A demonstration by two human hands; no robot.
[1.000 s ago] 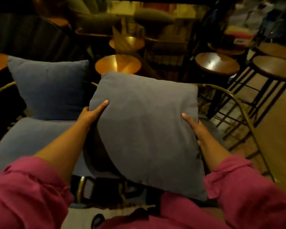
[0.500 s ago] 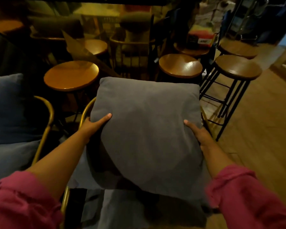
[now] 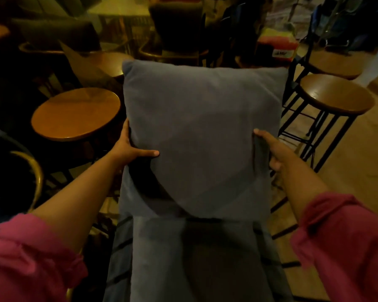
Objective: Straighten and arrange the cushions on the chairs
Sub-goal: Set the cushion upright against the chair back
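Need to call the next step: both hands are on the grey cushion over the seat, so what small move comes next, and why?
Probably lower and press the grey cushion back until it stands squarely above the seat cushion. The left hand and right hand grip its sides, and its bottom edge sits right at the seat's rear.

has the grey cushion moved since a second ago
Yes. The grey cushion, held by the left hand and right hand, now stands upright over the seat cushion.

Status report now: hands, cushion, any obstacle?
Left hand and right hand grip the square grey fabric cushion by its sides. Cushion upright on the grey seat pad. Nothing in the way.
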